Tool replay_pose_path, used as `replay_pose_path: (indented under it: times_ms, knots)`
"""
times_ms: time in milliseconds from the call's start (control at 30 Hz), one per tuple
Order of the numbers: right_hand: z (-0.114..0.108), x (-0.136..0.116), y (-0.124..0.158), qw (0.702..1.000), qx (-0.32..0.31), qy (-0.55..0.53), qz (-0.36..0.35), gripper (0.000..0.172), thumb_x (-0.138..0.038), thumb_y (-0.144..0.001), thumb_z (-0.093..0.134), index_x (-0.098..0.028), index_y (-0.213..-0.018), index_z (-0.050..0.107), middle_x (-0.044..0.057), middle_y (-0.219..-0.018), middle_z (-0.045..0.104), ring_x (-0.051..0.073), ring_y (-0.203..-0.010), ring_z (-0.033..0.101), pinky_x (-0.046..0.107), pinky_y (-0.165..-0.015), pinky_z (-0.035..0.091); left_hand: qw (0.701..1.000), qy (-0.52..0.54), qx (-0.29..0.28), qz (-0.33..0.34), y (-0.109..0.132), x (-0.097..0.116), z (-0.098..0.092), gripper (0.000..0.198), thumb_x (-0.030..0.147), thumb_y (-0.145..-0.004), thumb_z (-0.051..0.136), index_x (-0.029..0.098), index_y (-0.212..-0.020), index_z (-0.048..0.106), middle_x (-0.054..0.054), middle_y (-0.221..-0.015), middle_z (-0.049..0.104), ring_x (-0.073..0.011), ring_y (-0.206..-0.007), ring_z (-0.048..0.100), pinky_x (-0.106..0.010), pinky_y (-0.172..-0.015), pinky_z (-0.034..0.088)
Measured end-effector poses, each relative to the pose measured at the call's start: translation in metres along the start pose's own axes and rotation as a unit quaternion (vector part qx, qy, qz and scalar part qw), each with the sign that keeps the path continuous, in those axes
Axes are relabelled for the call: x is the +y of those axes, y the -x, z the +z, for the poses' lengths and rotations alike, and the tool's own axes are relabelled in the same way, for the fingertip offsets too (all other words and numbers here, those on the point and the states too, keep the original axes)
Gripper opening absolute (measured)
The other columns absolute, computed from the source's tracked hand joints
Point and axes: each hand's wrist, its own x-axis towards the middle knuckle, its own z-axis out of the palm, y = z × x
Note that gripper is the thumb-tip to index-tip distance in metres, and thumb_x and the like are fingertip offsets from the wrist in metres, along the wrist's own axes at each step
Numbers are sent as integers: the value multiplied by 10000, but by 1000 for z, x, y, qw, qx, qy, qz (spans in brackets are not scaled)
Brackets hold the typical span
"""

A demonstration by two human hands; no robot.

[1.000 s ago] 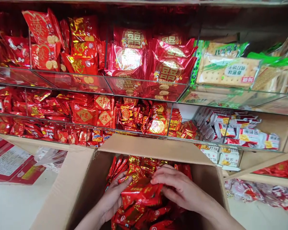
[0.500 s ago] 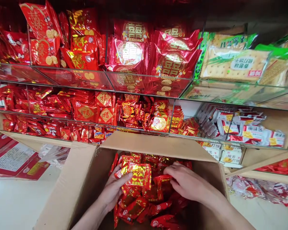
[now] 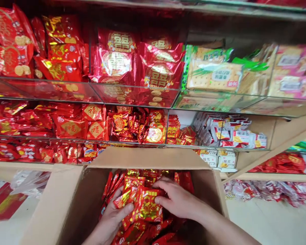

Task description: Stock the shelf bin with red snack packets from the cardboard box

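Observation:
Inside an open cardboard box (image 3: pixel 148 158) lie many small red and gold snack packets (image 3: pixel 135 231). My left hand (image 3: pixel 113 211) is closed around a few of these packets, thumb on top. Against them leans another red packet with gold print (image 3: pixel 150 204), gripped at its right edge by the thumb and fingers of my right hand (image 3: pixel 174 200). Both hands are within the box, close together. The packets hide part of my left fingers.
Behind the box, clear-fronted shelves hold red biscuit packs (image 3: pixel 114 63), green-edged cracker packs (image 3: pixel 214 75) and small white packets (image 3: pixel 234 134). Bagged goods (image 3: pixel 270 190) lie low at right. A red carton (image 3: pixel 7 204) stands on the floor at left.
My right hand has moved left to my left hand and now holds a packet against those in it. The view has shifted right, showing more of the right shelves.

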Motion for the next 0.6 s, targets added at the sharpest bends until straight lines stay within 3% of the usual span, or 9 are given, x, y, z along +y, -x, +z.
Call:
replay_pose_path:
  times_ms: [200, 367, 467, 600]
  knots:
    - [-6, -3, 2, 999, -36, -5, 3, 527, -390, -727, 541, -230, -1223, 467, 111, -1209, 551, 262, -1094, 508, 381, -918, 391, 998, 13, 13, -64, -7, -2, -8, 990, 193, -595, 742, 346, -1345, 113, -7, -962, 726, -240, -970, 624, -363, -810, 514]
    - [-14, 6, 1, 1000, 5, -4, 9, 348, -273, -687, 548, -222, -1031, 565, 74, -1028, 624, 226, -939, 558, 346, -812, 414, 995, -44, 83, -21, -8, 2, -2, 965, 232, -591, 745, 359, -1337, 146, -16, -897, 737, -267, -971, 623, -387, -773, 532]
    - [-12, 5, 0, 986, 5, -165, 37, 243, -175, -598, 571, -209, -836, 539, -10, -837, 617, 127, -708, 542, 235, -617, 397, 997, -37, 70, 2, -7, 5, 1, 917, 245, -611, 730, 381, -1324, 170, -15, -883, 739, -279, -956, 628, -419, -785, 527]
    - [-3, -6, -4, 914, -16, -403, 44, 264, -137, -536, 589, -199, -759, 461, -81, -660, 526, 50, -542, 444, 177, -517, 325, 999, 31, 28, -5, -4, 5, 2, 939, 184, -614, 727, 393, -1325, 150, -2, -921, 734, -265, -997, 607, -407, -844, 505]
